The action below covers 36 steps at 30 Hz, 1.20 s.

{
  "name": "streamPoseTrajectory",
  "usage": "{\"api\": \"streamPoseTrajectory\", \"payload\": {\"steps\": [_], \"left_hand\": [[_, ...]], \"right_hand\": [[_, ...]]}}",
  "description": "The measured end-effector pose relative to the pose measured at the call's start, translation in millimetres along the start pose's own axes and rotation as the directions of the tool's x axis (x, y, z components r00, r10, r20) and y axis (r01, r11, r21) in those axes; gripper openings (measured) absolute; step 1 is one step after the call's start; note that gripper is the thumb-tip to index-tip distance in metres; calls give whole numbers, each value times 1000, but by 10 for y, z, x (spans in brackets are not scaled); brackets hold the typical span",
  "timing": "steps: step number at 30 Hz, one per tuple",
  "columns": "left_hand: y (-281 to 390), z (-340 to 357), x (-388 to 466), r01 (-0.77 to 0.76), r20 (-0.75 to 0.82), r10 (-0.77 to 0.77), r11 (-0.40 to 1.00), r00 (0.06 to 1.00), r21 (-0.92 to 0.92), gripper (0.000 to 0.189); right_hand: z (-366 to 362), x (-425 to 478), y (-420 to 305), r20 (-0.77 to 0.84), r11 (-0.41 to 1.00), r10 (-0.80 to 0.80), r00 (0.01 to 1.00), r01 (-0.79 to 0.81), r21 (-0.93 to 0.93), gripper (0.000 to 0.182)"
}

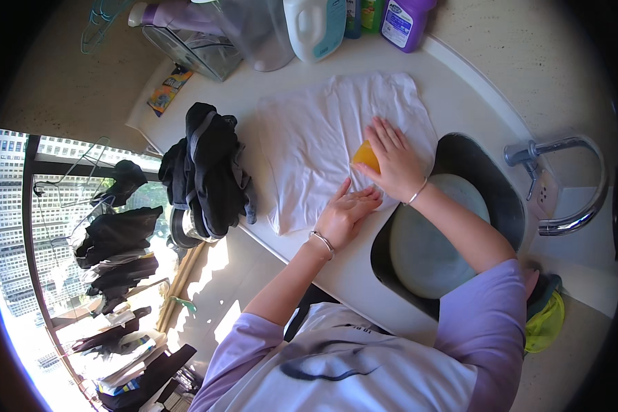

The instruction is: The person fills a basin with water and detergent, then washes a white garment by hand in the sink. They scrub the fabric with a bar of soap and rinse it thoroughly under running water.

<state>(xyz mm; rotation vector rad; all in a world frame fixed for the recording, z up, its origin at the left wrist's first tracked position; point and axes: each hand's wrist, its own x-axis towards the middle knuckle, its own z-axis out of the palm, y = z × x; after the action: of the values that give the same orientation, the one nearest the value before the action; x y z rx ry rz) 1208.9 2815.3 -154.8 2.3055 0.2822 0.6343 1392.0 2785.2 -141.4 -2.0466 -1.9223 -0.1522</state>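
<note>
A damp-looking white cloth garment (309, 134) lies spread on the pale countertop (468, 98). My right hand (394, 162) holds an orange-yellow bar (365, 156), probably soap, against the cloth, palm down with the fingers stretched forward. Close by at the lower left, my left hand (346, 213) rests on the garment's near edge with nothing seen in it, its fingers partly spread. Each wrist wears a metal bangle. Beside the cloth on the left sits a heap of dark clothes (211, 170), partly over the counter's edge.
A dark sink (507, 206) holding a round pale basin (438, 237) is at the right, with a chrome faucet (597, 170). Behind stand a white jug (311, 31), a purple bottle (404, 26) and a clear container (268, 41). Clothes hang by the window at left.
</note>
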Motion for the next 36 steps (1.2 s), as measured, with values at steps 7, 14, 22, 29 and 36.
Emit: {"api": "streamPoseTrajectory", "payload": {"steps": [7,14,22,29,36], "left_hand": [[39,-18,23,71,-8,-72,997,997,-31,29],[43,11,44,47,32,-46,999,998,-26,28],[33,-30,32,51,41,-51,999,998,-12,28],[129,2,74,90,31,-92,993,995,71,22],[148,54,99,71,37,-75,993,996,91,24]], "right_hand": [[-26,-108,7,11,999,-6,1000,6,-37,59],[67,313,961,-233,942,242,942,-286,-177,62],[190,405,-261,-51,992,-123,991,124,7,60],[62,506,412,-322,933,356,877,-355,65,51],[-1003,-1516,1304,-306,510,817,489,-860,-13,49]]}}
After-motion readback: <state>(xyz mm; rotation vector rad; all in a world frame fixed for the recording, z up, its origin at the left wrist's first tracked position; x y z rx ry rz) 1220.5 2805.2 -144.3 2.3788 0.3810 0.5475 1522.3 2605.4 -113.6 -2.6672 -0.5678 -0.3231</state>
